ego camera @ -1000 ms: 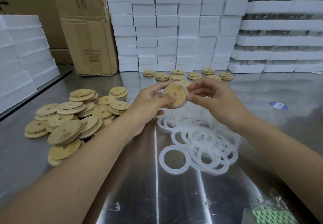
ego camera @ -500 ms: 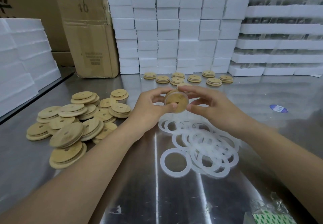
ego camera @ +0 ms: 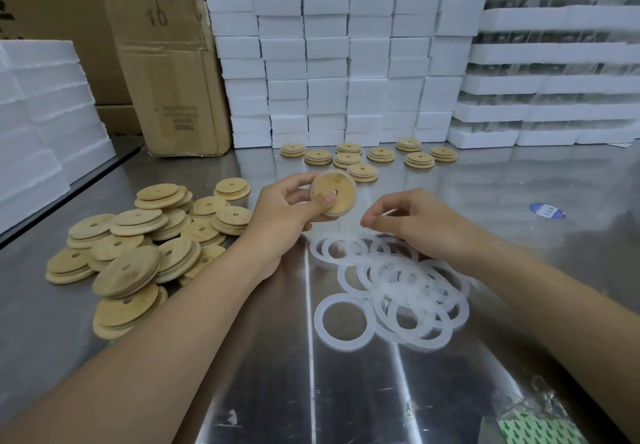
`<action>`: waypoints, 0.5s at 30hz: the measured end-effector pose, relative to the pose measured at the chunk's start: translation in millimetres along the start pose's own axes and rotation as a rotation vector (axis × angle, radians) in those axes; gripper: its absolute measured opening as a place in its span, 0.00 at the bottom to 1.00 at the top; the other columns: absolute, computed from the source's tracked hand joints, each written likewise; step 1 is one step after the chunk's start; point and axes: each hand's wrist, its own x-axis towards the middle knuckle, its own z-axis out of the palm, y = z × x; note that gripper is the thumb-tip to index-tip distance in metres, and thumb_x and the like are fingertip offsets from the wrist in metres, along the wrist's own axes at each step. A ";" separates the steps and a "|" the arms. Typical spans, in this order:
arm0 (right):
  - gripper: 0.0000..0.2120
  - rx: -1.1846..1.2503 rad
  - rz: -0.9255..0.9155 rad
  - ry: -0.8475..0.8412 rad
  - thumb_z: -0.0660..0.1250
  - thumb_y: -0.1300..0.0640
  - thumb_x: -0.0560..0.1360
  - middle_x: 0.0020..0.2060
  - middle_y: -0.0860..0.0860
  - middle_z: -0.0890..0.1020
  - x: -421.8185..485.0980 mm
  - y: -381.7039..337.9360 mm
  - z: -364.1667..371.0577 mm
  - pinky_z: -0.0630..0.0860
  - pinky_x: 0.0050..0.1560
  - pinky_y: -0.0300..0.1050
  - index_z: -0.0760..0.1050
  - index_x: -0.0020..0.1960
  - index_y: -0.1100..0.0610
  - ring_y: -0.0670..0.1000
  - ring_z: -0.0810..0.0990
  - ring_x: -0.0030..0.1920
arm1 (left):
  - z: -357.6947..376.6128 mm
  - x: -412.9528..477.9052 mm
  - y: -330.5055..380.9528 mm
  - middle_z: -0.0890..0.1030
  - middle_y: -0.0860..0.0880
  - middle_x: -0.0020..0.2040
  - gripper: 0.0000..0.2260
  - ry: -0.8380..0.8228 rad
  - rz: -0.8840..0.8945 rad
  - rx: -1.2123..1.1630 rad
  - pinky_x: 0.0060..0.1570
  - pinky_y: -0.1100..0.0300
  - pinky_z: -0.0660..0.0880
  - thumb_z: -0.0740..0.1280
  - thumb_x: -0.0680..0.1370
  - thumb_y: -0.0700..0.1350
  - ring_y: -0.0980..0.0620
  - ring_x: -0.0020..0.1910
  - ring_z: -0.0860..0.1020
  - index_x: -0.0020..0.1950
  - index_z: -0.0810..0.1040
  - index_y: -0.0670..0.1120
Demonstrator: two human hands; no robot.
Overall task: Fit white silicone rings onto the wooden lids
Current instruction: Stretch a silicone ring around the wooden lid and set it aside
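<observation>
The left hand [ego camera: 280, 215] holds a lid [ego camera: 334, 192] above the desk [ego camera: 346, 391], fingers [ego camera: 294, 179] curled round its edge and thumb on its face, a white ring seated on its rim. The right hand [ego camera: 415, 222] hangs just beside it over the loose rings [ego camera: 398, 291], fingers loosely curled and grasping nothing. Bare lids [ego camera: 138, 246] are heaped to the left.

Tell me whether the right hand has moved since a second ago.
Yes. The right hand has come off the lid that the left hand holds and has dropped toward the ring pile.
</observation>
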 end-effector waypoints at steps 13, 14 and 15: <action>0.09 0.157 -0.100 0.086 0.74 0.48 0.80 0.42 0.48 0.89 -5.7 -9.7 5.2 0.76 0.46 0.41 0.81 0.49 0.54 0.45 0.87 0.43 | 3.4 1.5 -1.4 0.89 0.53 0.52 0.09 -0.065 -0.057 0.072 0.52 0.55 0.73 0.68 0.85 0.54 0.54 0.48 0.84 0.56 0.89 0.57; 0.10 0.176 -0.097 0.071 0.74 0.48 0.79 0.42 0.49 0.89 -6.4 -10.4 5.6 0.77 0.46 0.42 0.79 0.52 0.54 0.47 0.88 0.42 | 4.4 0.8 -1.1 0.89 0.53 0.51 0.10 -0.077 -0.051 0.087 0.52 0.57 0.73 0.68 0.85 0.54 0.57 0.48 0.84 0.57 0.89 0.56; 0.11 0.175 -0.095 0.056 0.75 0.48 0.79 0.41 0.50 0.89 -6.7 -10.9 5.7 0.78 0.44 0.44 0.78 0.54 0.53 0.47 0.87 0.40 | 5.9 -0.5 -0.6 0.89 0.54 0.51 0.10 -0.087 -0.044 0.109 0.51 0.59 0.73 0.67 0.85 0.54 0.60 0.47 0.84 0.58 0.89 0.55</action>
